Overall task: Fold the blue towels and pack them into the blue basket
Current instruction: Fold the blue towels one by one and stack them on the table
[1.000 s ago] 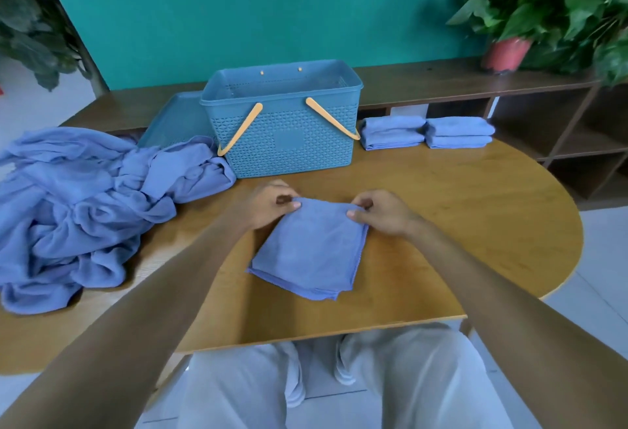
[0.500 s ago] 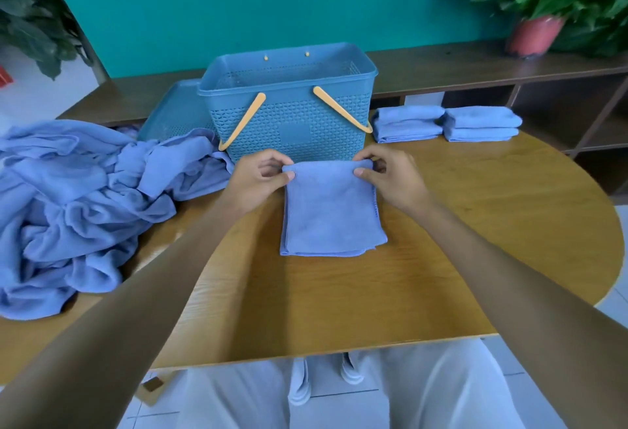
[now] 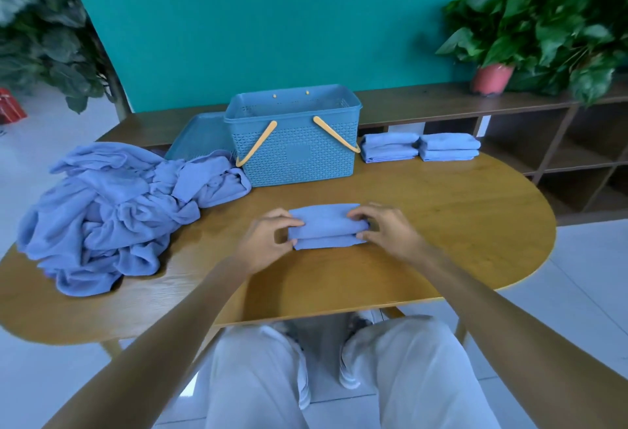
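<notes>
In the head view, a folded blue towel point(image 3: 326, 226) is held between both hands on the wooden table point(image 3: 441, 224). Its left end is gripped by the left hand point(image 3: 268, 241), with the fingers curled over the top layer and the thumb against the near edge. Its right end is gripped by the right hand point(image 3: 384, 231) in the same way, fingers curled over the top and thumb at the lower fold. The towel is seen doubled over, two thick layers showing along its near side.

Beyond the hands, just past the towel, the blue basket point(image 3: 295, 149) is set upright on the table, its two yellow handles point(image 3: 256, 144) hanging down against the near wall. What lies inside it cannot be told. Behind the basket and to the left of it, a flat blue lid point(image 3: 198, 138) is seen.

To the left of the left hand, well apart from it, a loose pile of unfolded blue towels point(image 3: 108, 211) is spread over the table, one end touching the basket's lower corner. Beyond the right hand, beside the basket, two stacks of folded towels point(image 3: 419, 146) are placed side by side. Further off, a potted plant point(image 3: 492, 76) is stood on a low shelf point(image 3: 543, 156).
</notes>
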